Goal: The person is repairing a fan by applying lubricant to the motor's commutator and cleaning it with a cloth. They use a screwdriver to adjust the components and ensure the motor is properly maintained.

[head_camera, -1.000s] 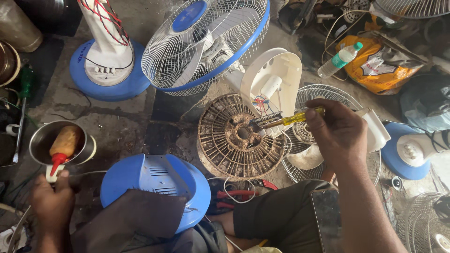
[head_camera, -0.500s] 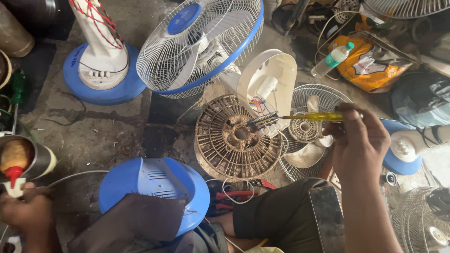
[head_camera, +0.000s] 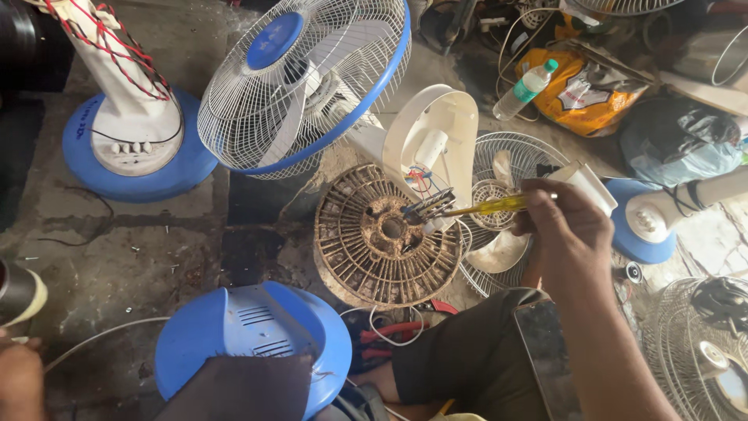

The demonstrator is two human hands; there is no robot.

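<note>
My right hand [head_camera: 565, 234] grips a yellow-handled screwdriver [head_camera: 487, 206], its tip at the wiring of a white fan motor housing [head_camera: 428, 136]. Just left of the tip lies a dusty round fan motor cover [head_camera: 382, 242]. My left hand [head_camera: 19, 378] shows only at the bottom left edge, below a metal tin [head_camera: 19, 292] that is mostly cut off; what it holds is hidden. A blue fan base [head_camera: 249, 335] sits in front of me.
A white and blue fan head [head_camera: 304, 78] stands behind the motor. A blue fan stand [head_camera: 132, 148] is at far left. Wire grilles [head_camera: 499, 203], a plastic bottle [head_camera: 530, 87], a yellow bag [head_camera: 584, 90] and red-handled pliers [head_camera: 389, 339] lie around.
My left hand, with the tin and the red-handled tool in it, slid left and mostly out of view. The right hand kept the screwdriver at the motor housing wiring.
</note>
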